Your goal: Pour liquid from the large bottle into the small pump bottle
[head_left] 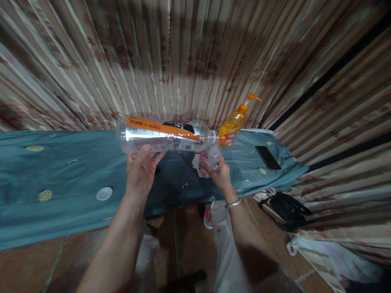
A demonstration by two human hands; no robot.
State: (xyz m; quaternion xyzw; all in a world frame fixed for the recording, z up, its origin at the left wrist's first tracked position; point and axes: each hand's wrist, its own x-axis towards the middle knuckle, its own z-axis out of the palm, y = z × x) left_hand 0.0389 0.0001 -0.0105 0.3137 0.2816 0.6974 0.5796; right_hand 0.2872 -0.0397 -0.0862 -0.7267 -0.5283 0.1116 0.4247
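Note:
My left hand [142, 169] grips a large clear plastic bottle [165, 134] from below, its thumb on the near side. The bottle lies level in the air, its silver and orange label facing me and its open neck pointing right. Closed around a small clear plastic container [214, 154], my right hand [220, 173] is just below that neck. Whether the container touches the neck I cannot tell. Behind the neck stands an orange pump bottle [232, 127] of yellow-orange liquid. A crumpled white and pink item [200, 165], partly hidden, is beside my right fingers.
A teal cloth [73, 171] covers the long narrow table. On it are a white round lid or dish [104, 193] at left and a black phone [268, 158] at right. Pleated curtains [137, 61] hang behind. A black bag [287, 209] lies at lower right.

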